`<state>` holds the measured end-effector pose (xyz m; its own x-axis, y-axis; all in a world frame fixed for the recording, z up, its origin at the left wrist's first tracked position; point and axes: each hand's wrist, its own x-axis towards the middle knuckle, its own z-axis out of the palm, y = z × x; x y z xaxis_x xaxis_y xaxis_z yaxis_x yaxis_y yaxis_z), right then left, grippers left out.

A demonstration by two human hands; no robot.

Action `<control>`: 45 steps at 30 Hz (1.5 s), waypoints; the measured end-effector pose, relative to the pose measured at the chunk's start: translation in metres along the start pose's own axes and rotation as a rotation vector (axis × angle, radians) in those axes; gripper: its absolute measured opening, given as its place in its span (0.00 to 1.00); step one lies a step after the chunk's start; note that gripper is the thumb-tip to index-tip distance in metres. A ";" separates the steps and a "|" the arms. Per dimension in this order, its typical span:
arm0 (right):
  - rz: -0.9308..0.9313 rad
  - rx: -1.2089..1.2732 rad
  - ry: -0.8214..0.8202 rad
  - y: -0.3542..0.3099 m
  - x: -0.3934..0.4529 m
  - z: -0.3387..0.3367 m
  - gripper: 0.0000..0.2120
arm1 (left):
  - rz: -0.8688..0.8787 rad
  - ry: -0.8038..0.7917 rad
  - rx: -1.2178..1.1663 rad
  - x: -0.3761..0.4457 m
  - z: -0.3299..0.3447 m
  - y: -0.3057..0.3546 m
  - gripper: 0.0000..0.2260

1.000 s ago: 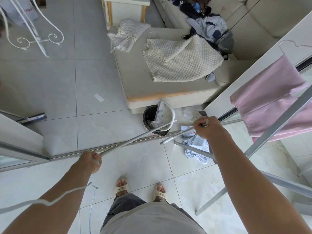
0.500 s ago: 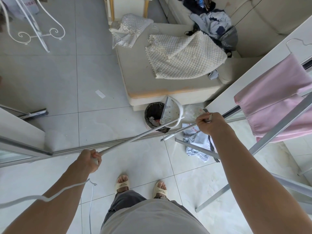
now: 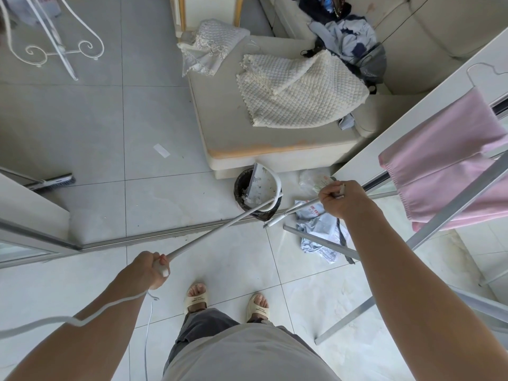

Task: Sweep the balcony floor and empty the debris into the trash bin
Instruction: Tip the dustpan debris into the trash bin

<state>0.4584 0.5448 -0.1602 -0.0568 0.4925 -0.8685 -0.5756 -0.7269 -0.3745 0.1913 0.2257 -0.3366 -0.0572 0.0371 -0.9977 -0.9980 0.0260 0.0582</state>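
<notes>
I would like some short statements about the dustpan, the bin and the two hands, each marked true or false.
1. The dustpan is tipped over the black trash bin. True.
2. The left hand is empty. False: it grips the dustpan's long handle.
3. The right hand holds a thin white pole. True.
4. The pink towel lies on the floor. False: it hangs on a rack.
5. The trash bin stands beside the cream ottoman. True.
</notes>
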 end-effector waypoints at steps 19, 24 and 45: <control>0.006 -0.002 -0.034 -0.004 0.014 -0.009 0.11 | 0.245 -0.021 0.250 -0.016 -0.007 0.011 0.08; 0.007 -0.010 -0.043 0.000 0.019 -0.013 0.14 | 0.115 0.042 -0.031 -0.025 -0.015 0.011 0.12; 0.005 0.028 -0.045 0.002 0.011 -0.008 0.13 | 0.009 -0.164 0.020 0.004 -0.017 0.007 0.12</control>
<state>0.4627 0.5449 -0.1732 -0.0965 0.5103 -0.8546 -0.5976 -0.7163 -0.3602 0.1836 0.2091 -0.3403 -0.0596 0.2001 -0.9780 -0.9966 0.0446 0.0698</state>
